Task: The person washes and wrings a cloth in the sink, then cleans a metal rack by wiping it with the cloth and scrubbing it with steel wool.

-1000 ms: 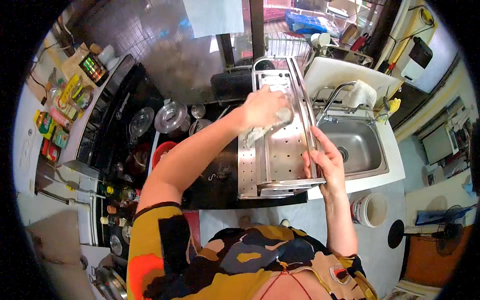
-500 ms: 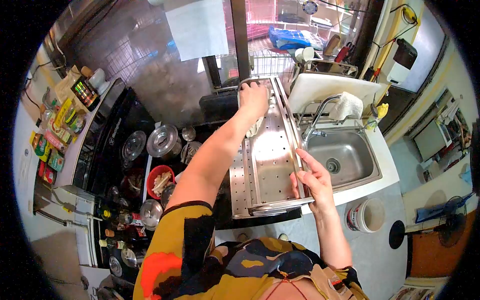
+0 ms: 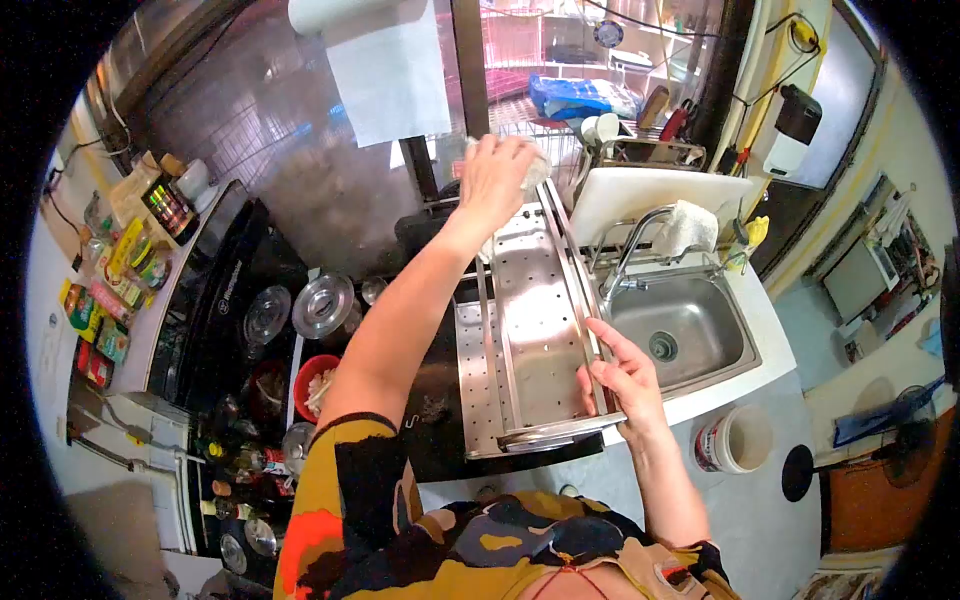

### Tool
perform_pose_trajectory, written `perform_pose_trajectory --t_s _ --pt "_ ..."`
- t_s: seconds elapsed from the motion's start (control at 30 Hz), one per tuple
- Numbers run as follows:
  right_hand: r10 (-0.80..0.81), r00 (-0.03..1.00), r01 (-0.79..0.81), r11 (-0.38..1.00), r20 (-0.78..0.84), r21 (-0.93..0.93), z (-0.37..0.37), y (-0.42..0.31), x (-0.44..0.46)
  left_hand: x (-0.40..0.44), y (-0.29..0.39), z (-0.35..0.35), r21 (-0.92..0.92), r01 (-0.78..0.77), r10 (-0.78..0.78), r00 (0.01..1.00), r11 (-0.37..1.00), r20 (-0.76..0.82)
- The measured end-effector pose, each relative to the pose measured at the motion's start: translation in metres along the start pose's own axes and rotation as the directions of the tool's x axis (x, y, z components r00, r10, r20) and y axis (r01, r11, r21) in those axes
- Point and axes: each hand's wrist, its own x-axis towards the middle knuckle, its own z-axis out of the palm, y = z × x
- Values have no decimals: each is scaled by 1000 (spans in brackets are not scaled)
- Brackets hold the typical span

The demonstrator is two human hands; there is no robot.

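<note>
A stainless steel rack (image 3: 535, 320) with perforated panels and raised side rails stands on the counter, its long side running away from me. My left hand (image 3: 497, 180) is at its far end, fingers curled over a pale cloth (image 3: 541, 176) that presses on the rack's far rim. Part of the cloth is hidden under the hand. At the near right corner my right hand (image 3: 625, 385) grips the rack's side rail, the thumb on one side and fingers on the other.
Right of the rack is a metal sink (image 3: 690, 325) with a faucet (image 3: 632, 265) and a white towel (image 3: 686, 228). A white bucket (image 3: 735, 440) stands on the floor. To the left are pot lids (image 3: 325, 305), a red bowl (image 3: 315, 375) and several bottles.
My left hand has moved up with the cloth, from the inside of the far end to the far rim. My right hand keeps its hold on the rail. The view has shifted slightly.
</note>
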Motion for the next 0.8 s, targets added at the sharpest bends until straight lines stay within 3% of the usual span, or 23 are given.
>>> perform_pose_trajectory --t_s 0.07,0.1,0.17,0.23,0.3,0.4,0.5,0.57,0.6,0.67,0.77,0.8 --pt "-4 1000 4 1000 -4 -4 1 0 -2 7 -10 26 127 -278 264 957 952 118" --pt "-6 1000 6 1000 -7 0 1 0 -2 10 -13 34 124 -281 268 957 952 112" --pt "-14 1000 14 1000 -5 -10 2 -1 -3 15 -14 43 77 -74 27 869 994 494" --pt "-7 1000 7 1000 3 9 2 -2 -3 19 -20 51 49 -93 61 891 994 450" --pt "-6 1000 6 1000 -14 17 3 -1 0 25 -31 58 -98 102 -34 845 990 534" --pt "1 999 -1 1000 -35 -18 0 0 1 19 -33 53 -182 179 -79 889 967 450" --pt "-8 1000 8 1000 -10 15 1 1 1 14 -47 71 -292 300 -145 880 908 453" --pt "-13 1000 13 1000 -19 -3 2 0 0 13 -51 78 -450 448 -269 872 773 408" --pt "-15 999 14 1000 -29 -22 2 0 0 15 -51 84 -451 443 -263 875 775 407" --pt "-15 1000 14 1000 -24 -23 1 2 0 15 -37 86 -169 442 -375 870 881 320" --pt "-24 1000 24 999 -16 -28 2 1 -1 15 -25 82 -155 520 -479 844 840 240" --pt "-28 999 28 999 -18 -28 2 0 -1 18 -22 80 -182 622 -568 776 762 273"
